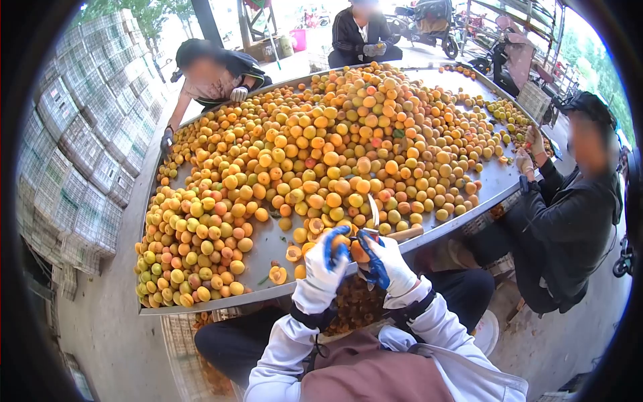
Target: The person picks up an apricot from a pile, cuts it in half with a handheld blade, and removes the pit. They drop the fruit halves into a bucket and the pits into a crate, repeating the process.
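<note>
Both my hands wear white gloves with blue on the fingers, over the near edge of a metal table (268, 293). My left hand (327, 256) is closed on an orange apricot piece (340, 242). Close beside it, my right hand (385, 260) has its fingers bent round another apricot piece (359, 252). A curved blade (374, 209) points up just beyond my right hand; its lower end is hidden by the glove. Cut apricot halves (278, 275) lie on the table left of my hands. A large heap of whole apricots (331, 159) spreads beyond them.
Stacked crates (80, 161) stand at the left. One person (218, 74) leans over the table's far left, another (365, 37) sits at the far side, and a third (569, 201) sits at the right. A wooden handle (405, 233) rests near the edge. More apricots (355, 305) lie below my hands.
</note>
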The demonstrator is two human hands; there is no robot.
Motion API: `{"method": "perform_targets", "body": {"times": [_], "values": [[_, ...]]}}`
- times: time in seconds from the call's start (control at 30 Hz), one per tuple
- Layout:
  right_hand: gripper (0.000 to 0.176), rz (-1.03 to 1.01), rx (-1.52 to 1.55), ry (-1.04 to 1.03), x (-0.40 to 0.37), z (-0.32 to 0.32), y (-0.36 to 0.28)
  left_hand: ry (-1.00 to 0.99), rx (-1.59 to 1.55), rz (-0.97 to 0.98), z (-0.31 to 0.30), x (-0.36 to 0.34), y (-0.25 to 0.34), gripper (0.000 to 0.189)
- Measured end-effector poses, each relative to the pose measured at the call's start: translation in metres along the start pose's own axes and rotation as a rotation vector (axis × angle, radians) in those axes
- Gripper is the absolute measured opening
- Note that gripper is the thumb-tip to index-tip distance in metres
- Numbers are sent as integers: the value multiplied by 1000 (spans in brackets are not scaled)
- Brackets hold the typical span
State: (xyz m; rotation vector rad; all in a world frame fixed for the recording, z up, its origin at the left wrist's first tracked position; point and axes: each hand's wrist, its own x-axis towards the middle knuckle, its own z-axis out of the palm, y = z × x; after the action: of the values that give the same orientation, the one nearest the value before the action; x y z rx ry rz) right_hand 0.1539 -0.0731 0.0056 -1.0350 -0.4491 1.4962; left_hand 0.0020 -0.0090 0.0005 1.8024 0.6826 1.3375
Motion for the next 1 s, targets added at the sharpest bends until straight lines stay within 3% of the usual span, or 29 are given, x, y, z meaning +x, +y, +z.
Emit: {"method": "perform_targets", "body": {"times": [0.07,0.1,0.13,0.2,0.27,0.33,0.37,0.4,0.47,0.5,0.53,0.6,0.67,0.73,0.77,0.8,0.83,0.87,0.93,0.97,1.0], "values": [[25,-252,-230,85,13,-3,12,55,-555,-479,-13,3,-2,35],[23,-236,-82,114,9,6,6,173,-696,-633,-11,6,-4,38],[23,-220,63,142,6,14,-2,218,-949,-679,-10,9,-13,40],[27,-272,-40,137,11,15,2,356,-1085,-753,1,9,-20,42],[31,-726,-583,250,13,35,2,271,-1302,-692,7,0,-54,42],[36,-873,-892,240,23,46,6,340,-1023,-483,26,-7,-53,40],[35,-895,-878,182,27,47,8,200,-1365,-753,13,-2,-59,40],[34,-916,-862,123,31,47,10,201,-1365,-751,14,1,-60,40],[30,-855,-741,218,32,41,9,375,-1461,-815,14,4,-63,42],[16,-861,-649,250,31,36,5,427,-1397,-908,11,10,-47,40],[18,-550,-267,221,25,37,-6,431,-1396,-907,9,8,-45,40],[31,-529,189,169,23,50,-29,313,-1073,-875,9,4,-42,42],[37,-576,321,-12,34,43,-33,315,-1065,-861,20,0,-37,39],[39,-542,527,-68,35,49,-38,210,-660,-590,26,-4,-14,37],[39,-542,526,-65,44,36,-30,184,-605,-500,30,-7,-7,35],[24,-729,256,15,65,13,-14,184,-606,-501,31,-9,-9,35],[45,-906,-21,93,82,-6,-2,131,-527,-441,32,-10,-13,33],[45,-906,-20,93,91,-19,6,78,-448,-382,32,-11,-14,31],[75,-978,-294,320,104,-39,17,74,-422,-399,30,-6,3,32],[73,-853,183,145,110,-49,21,73,-400,-417,30,-3,14,38],[73,-849,183,150,101,-42,17,72,-379,-437,31,-2,20,47]]}}
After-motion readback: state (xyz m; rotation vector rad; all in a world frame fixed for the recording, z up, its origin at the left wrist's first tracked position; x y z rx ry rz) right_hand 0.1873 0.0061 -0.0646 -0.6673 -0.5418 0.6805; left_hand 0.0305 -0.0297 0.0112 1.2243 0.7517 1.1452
